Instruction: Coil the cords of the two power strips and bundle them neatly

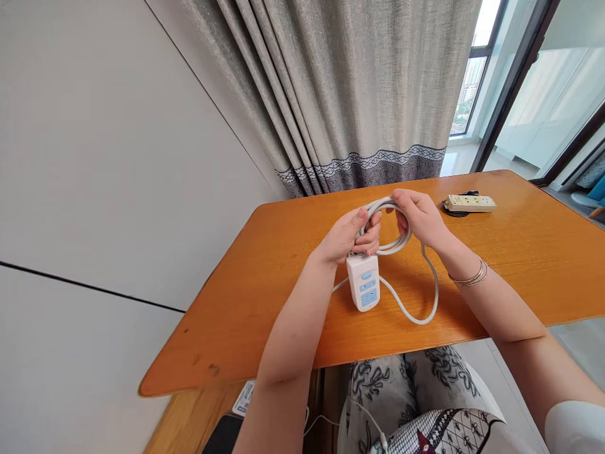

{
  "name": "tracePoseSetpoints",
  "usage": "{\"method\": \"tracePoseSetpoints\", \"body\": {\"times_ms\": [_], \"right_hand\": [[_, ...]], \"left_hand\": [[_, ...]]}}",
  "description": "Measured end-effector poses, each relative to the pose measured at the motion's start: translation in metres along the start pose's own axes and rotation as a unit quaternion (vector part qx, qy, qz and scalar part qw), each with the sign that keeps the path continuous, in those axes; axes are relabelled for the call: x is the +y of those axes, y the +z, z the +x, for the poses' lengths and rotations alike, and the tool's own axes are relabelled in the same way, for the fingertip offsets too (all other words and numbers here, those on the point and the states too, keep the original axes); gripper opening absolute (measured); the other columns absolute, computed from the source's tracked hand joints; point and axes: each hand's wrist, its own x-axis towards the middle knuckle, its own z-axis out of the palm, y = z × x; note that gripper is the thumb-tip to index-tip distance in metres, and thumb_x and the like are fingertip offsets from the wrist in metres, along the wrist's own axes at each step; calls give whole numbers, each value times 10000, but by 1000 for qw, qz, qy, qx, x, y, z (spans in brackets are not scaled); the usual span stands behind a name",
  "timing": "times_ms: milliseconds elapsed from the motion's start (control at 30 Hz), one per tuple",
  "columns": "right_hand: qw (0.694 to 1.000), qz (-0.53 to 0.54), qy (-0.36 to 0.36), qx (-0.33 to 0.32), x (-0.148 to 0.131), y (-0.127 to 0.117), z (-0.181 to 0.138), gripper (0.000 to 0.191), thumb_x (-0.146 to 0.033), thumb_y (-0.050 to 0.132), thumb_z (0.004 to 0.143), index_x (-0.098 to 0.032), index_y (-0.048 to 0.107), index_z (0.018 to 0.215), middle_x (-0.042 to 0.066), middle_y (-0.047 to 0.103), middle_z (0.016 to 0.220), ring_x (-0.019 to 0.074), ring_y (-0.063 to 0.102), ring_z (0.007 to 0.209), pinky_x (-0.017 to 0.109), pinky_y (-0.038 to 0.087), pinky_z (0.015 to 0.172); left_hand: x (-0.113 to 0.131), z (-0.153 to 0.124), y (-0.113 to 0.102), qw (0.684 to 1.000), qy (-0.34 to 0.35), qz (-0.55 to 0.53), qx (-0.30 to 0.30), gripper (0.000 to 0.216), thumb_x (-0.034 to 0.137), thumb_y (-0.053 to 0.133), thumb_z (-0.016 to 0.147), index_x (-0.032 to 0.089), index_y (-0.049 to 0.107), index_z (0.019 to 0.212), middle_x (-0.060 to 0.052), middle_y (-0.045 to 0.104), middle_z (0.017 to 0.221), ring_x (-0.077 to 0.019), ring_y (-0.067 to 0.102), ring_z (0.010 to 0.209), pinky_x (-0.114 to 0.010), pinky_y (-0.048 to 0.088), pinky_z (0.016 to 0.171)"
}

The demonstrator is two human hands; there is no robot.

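Note:
A white power cord [388, 246] is wound into several loops, raised above the wooden table. My left hand [355, 234] is closed around the left side of the coil. At its upper right, my right hand [418, 215] pinches the loops between thumb and fingers. Just below my left hand is a white power strip [363, 282] with light-blue socket panels. From the coil's right side a loose length of cord droops in a curve toward the strip. Part of the coil is hidden behind my left fingers.
An orange-brown wooden table [227, 315] spans the view. At its far right lies a second, cream power strip [470, 203] with a dark cord. A grey curtain [368, 82] hangs behind, and a white wall panel [104, 157] stands at left.

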Motion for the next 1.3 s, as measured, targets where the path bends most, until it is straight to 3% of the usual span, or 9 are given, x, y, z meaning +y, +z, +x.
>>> {"method": "tracePoseSetpoints", "body": {"times_ms": [133, 233, 333, 467, 700, 833, 1000, 1167, 1300], "right_hand": [[999, -23, 34, -14, -3, -5, 1, 703, -890, 473, 808, -208, 533, 649, -53, 465, 400, 98, 479, 355, 218, 360, 389], [998, -40, 49, -32, -4, -9, 2, 714, -889, 461, 819, -213, 494, 590, -38, 472, 391, 99, 488, 364, 221, 366, 400], [997, -35, 55, -38, -2, -9, 3, 734, -876, 423, 851, -218, 445, 529, -37, 423, 369, 83, 436, 352, 217, 331, 388], [998, -14, 56, -25, 1, -7, 3, 736, -882, 412, 850, -226, 417, 517, -54, 356, 349, 76, 379, 335, 217, 300, 371], [998, -43, 26, -40, -8, -9, -1, 688, -874, 498, 819, -230, 459, 581, -56, 398, 368, 85, 380, 332, 230, 280, 350], [998, -16, 41, -41, -6, -7, 0, 688, -871, 477, 834, -226, 470, 593, -61, 377, 379, 87, 382, 343, 231, 295, 361], [997, 56, 51, -33, 2, -4, 2, 642, -810, 469, 890, -192, 603, 778, -53, 482, 499, 96, 506, 441, 214, 400, 444], [993, 60, 76, -63, 19, -5, 6, 445, -615, 545, 958, -178, 630, 961, -37, 585, 664, 97, 602, 580, 219, 497, 595], [987, -54, 92, -118, 32, -7, 9, 203, -276, 517, 995, -140, 668, 986, -18, 613, 699, 104, 623, 678, 236, 510, 731]], "left_hand": [[1, 1, 2, 999, -10, 32, 38, 555, 707, 591, 891, 177, 515, 746, 120, 341, 434, -21, 244, 311, -180, 418, 414], [-2, 2, 2, 998, 3, 52, 31, 564, 715, 584, 890, 160, 569, 788, 109, 376, 455, -20, 263, 326, -195, 454, 439], [-4, 2, 4, 998, 25, 61, 23, 586, 738, 608, 857, 153, 586, 834, 103, 416, 496, -19, 281, 337, -213, 482, 455], [-3, 0, 6, 995, 44, 75, 58, 548, 698, 671, 836, 168, 567, 923, 70, 550, 641, -15, 358, 369, -213, 498, 475], [3, -4, 1, 998, -1, 64, -25, 484, 634, 674, 864, 157, 591, 858, 72, 488, 518, -56, 409, 403, -268, 577, 592], [7, -3, 13, 998, -37, 13, 42, 397, 496, 548, 993, 168, 538, 769, 120, 294, 452, -33, 239, 335, -185, 448, 446], [17, -3, 24, 989, -29, -79, 120, 433, 400, 363, 1076, 183, 460, 714, 122, 222, 442, -31, 160, 314, -141, 314, 374], [35, -7, 11, 959, 85, -155, 223, 434, 438, 379, 1078, 203, 394, 713, 119, 202, 467, -29, 164, 314, -146, 287, 375], [46, -15, -13, 919, 215, -178, 280, 431, 381, 303, 1097, 206, 386, 711, 103, 193, 480, -32, 166, 323, -159, 269, 388]]}}
